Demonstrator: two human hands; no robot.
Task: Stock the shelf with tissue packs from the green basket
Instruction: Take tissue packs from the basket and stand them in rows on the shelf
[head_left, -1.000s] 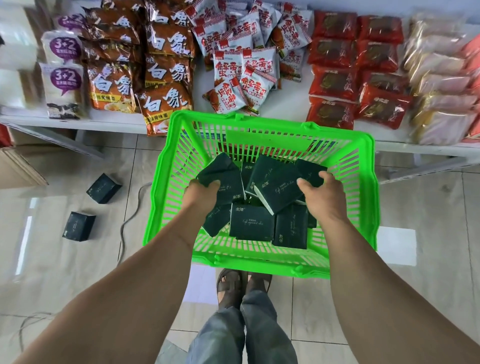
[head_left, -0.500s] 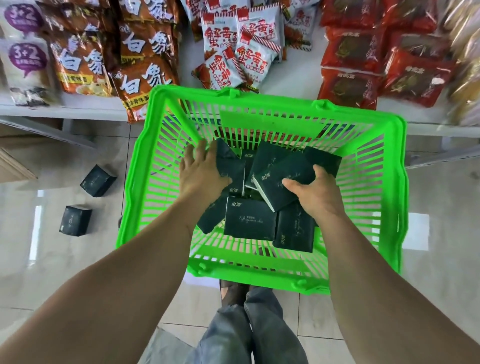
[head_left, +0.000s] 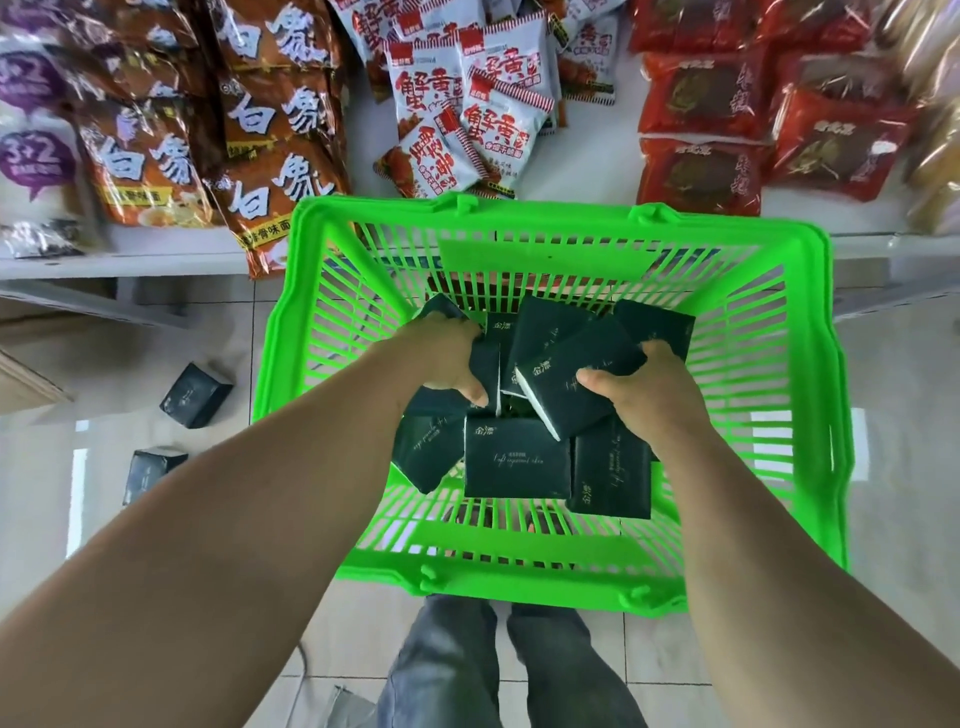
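I note the left hand (head_left: 451, 358), flat a moment ago, now clamps a tissue pack (head_left: 485, 364) inside the green basket (head_left: 810, 332) (right hand (head_left: 641, 387) pinching another pack (head_left: 576, 387)), so lifting can begin.

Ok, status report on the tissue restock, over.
Both hands in green basket. Left hand and right hand each closed on a tissue pack. None shelved. Two packs on floor.

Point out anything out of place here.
Two dark tissue packs lie on the floor left of the green basket, one tilted and another nearer the camera. They match the packs in the basket, so they look dropped. A noodle bag also overhangs the shelf's front edge.
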